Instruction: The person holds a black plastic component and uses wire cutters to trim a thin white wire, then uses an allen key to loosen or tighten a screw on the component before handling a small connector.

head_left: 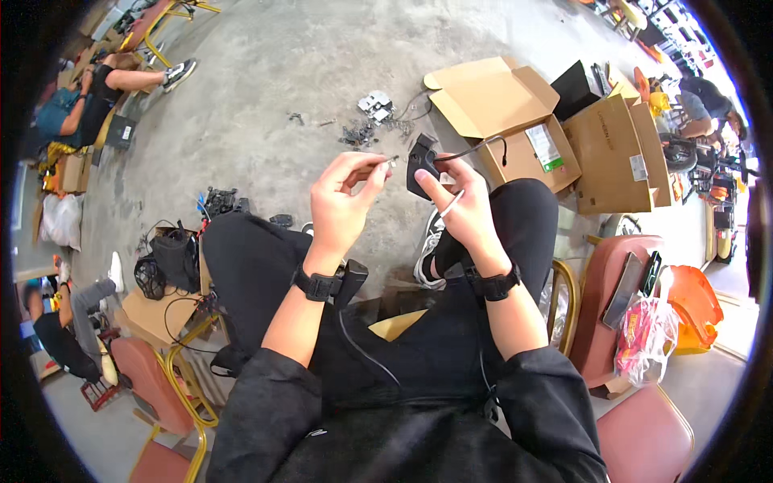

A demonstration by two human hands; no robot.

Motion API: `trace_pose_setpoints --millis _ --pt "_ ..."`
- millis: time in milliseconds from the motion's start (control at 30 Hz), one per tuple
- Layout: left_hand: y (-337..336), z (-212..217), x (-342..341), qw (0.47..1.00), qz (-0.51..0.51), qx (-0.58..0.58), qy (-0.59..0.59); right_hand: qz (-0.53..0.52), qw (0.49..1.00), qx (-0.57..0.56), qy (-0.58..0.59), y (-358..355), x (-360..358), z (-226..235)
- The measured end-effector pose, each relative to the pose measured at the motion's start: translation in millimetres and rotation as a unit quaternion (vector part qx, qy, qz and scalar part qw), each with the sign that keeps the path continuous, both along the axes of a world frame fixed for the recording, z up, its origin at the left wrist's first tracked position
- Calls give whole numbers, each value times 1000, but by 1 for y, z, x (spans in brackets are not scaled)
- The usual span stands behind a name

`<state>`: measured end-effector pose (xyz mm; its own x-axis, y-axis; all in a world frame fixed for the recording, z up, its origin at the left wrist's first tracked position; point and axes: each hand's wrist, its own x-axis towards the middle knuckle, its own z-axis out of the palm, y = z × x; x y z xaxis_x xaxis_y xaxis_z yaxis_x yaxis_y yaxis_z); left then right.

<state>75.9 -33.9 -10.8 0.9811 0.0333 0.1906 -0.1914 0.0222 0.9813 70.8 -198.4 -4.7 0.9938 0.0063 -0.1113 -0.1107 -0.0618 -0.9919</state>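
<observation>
My left hand [342,201] is raised above my lap and pinches a small metal screw [392,161] between thumb and fingertips. My right hand [460,205] grips a small black plastic part [420,163] with a black cable [475,149] running off it; a thin white stick [451,203] also lies across its fingers. The screw tip is a short way left of the black part. Both wrists wear black watches. I sit with legs in black trousers.
Open cardboard boxes [515,121] stand on the concrete floor ahead right. Loose small metal parts [366,121] lie on the floor ahead. A red chair [620,306] with a plastic bag is at my right. Other people sit at the left and far right.
</observation>
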Motion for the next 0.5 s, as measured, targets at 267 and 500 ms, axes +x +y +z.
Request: trace_pose_setpoints --millis 267,500 --pt "5 9 -26 999 -4 13 -36 34 995 -7 -95 12 -7 -16" --pt "11 2 -28 999 -5 38 -3 42 994 -28 -101 16 -5 -28"
